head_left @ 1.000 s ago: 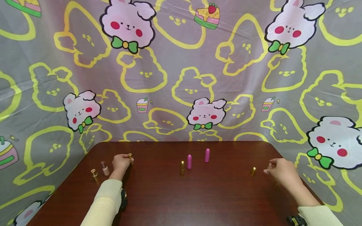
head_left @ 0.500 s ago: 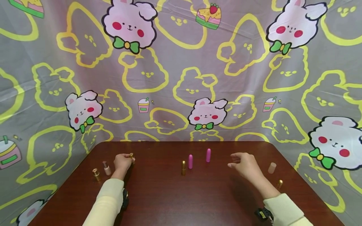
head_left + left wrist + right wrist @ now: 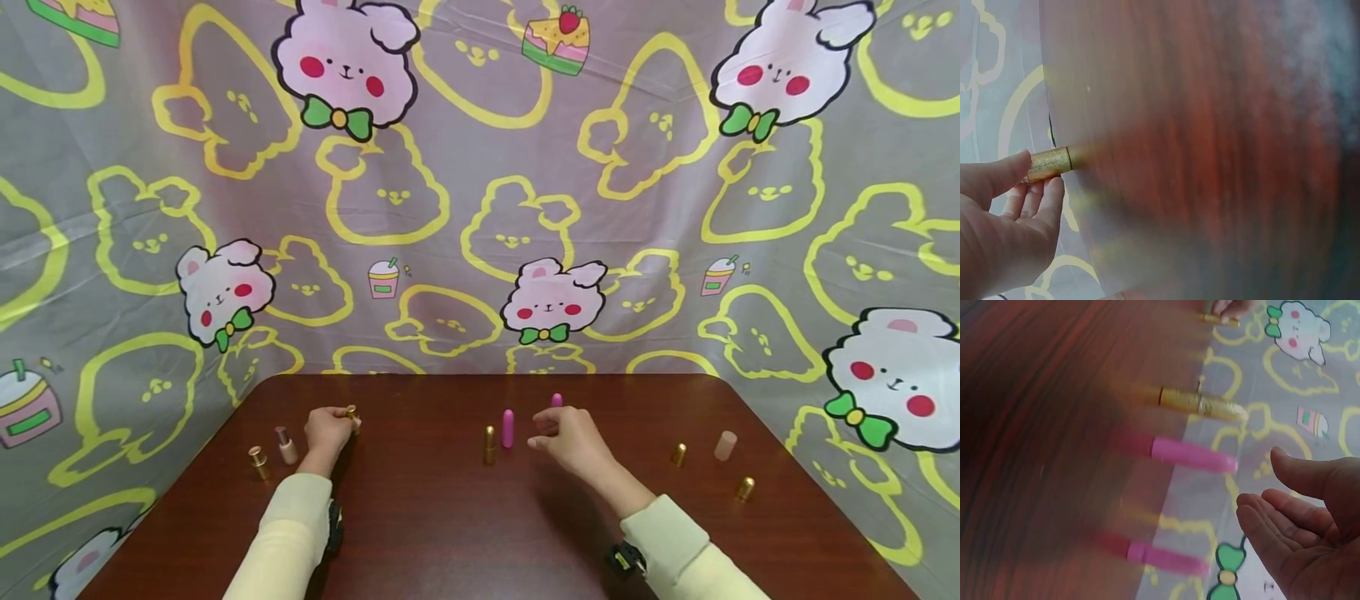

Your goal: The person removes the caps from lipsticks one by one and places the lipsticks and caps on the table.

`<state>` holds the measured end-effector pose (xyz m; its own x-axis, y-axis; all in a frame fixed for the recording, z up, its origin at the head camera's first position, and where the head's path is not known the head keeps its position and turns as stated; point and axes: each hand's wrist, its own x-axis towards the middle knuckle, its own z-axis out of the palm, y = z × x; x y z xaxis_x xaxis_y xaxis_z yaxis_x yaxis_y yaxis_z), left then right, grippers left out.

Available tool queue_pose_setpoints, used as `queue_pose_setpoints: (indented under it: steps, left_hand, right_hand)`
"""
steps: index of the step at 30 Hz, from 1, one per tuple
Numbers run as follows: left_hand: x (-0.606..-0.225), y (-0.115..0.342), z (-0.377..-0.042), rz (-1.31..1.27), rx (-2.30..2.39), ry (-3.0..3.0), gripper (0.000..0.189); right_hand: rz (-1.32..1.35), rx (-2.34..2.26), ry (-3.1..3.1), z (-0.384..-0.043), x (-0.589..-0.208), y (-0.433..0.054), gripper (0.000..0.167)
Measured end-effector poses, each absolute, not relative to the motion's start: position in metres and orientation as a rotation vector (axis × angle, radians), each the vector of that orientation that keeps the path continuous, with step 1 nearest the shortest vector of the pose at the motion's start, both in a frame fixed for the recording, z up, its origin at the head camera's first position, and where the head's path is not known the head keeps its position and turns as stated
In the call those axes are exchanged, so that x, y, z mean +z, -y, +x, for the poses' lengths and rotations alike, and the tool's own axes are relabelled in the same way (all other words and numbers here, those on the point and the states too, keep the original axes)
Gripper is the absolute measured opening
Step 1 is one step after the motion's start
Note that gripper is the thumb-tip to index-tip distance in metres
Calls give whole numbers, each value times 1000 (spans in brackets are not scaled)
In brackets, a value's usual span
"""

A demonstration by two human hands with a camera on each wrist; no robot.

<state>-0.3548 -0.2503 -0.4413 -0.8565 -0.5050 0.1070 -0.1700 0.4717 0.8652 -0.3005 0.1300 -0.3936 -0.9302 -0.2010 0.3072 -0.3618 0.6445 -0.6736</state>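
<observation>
My left hand (image 3: 327, 431) pinches a gold lipstick tube (image 3: 1049, 164) between thumb and fingers, standing at the table's far left part. My right hand (image 3: 576, 440) is above the table with fingers bent loosely and nothing between them. Just left of it stands a bright pink lipstick (image 3: 507, 428). Another pink lipstick (image 3: 557, 400) is partly hidden behind that hand. Upright beside the first pink one is a gold lipstick (image 3: 489, 445). The right wrist view has all three of these in a row, apart from the right hand (image 3: 1304, 519).
On the left stand a gold lipstick base (image 3: 258, 462) and a beige lipstick with a brownish-pink tip (image 3: 287, 446). To the right are a small gold cap (image 3: 679, 453), a pale pink cap (image 3: 725, 445) and another gold cap (image 3: 745, 488). A patterned curtain (image 3: 450, 208) borders the brown table (image 3: 420, 533).
My right hand has moved left from the caps at the right side to the pink lipsticks, uncovering those caps. The left hand has stayed on the gold tube.
</observation>
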Motion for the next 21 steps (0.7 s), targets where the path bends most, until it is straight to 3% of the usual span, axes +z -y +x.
queue_pose_setpoints:
  steps: [9,21]
  left_hand:
    - [-440,252,-354,562,-1324,2391,24]
    - [-441,252,-354,566,-1319,2393,24]
  right_hand:
    - [616,1168,2678,-310,-409,-100,25]
    - [519,1188,2684,-321,-418,-73,27]
